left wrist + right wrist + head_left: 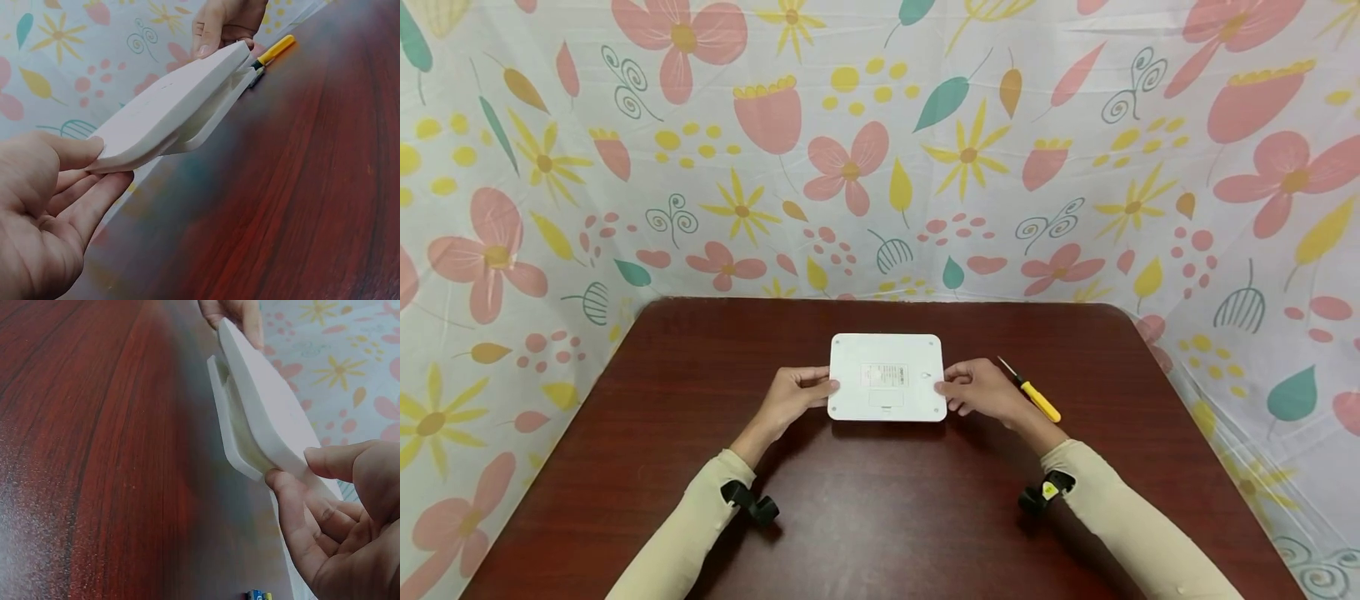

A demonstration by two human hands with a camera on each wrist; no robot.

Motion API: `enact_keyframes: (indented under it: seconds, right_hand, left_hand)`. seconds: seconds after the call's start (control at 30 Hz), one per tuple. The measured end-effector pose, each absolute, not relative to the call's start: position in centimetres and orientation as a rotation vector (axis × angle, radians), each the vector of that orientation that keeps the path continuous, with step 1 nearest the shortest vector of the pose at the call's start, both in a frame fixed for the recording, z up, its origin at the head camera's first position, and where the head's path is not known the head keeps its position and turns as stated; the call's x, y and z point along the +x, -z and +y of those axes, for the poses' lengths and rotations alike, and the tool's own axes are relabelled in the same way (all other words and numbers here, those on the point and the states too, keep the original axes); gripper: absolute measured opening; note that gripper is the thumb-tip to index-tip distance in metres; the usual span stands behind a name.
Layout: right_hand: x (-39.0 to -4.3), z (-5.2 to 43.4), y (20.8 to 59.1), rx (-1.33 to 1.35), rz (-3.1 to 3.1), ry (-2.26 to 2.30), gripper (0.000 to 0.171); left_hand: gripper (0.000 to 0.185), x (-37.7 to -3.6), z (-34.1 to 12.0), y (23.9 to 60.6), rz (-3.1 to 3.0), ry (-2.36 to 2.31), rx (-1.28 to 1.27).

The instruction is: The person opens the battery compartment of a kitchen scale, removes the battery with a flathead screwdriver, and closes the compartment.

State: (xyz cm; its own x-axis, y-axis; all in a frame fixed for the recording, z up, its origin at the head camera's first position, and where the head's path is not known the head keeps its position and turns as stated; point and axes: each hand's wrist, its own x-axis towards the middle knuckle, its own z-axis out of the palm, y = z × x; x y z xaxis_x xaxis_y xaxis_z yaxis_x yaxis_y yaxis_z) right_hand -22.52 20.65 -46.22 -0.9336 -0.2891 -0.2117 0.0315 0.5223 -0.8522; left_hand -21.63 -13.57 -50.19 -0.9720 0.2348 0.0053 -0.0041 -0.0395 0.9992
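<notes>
Flat device (887,377) mid-worktop (880,517), between left hand (790,398) and right hand (981,390). Screwdriver (1033,393) just right of right hand.

Both arms reach forward in tan sleeves. The left hand (790,398) and the right hand (979,390) face each other, thumbs on top, fingers curled under, pinching.

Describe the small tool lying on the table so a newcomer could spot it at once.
On the dark red-brown wooden table, look just beyond the right hand, which with the left hand holds a flat white rectangular plastic device. There lies a slim yellow-handled screwdriver, the table's only yellow thing.
</notes>
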Motion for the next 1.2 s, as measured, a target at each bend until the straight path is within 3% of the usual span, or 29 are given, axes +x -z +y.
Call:
enact_keyframes:
  seconds: [1.2]
  right_hand:
    - [-21.4,19.6,45.2,-0.724,2.844,1.208,0.021]
  left_hand:
    - [0.025,-21.6,-15.3,47.4,2.558,-1.841,0.479]
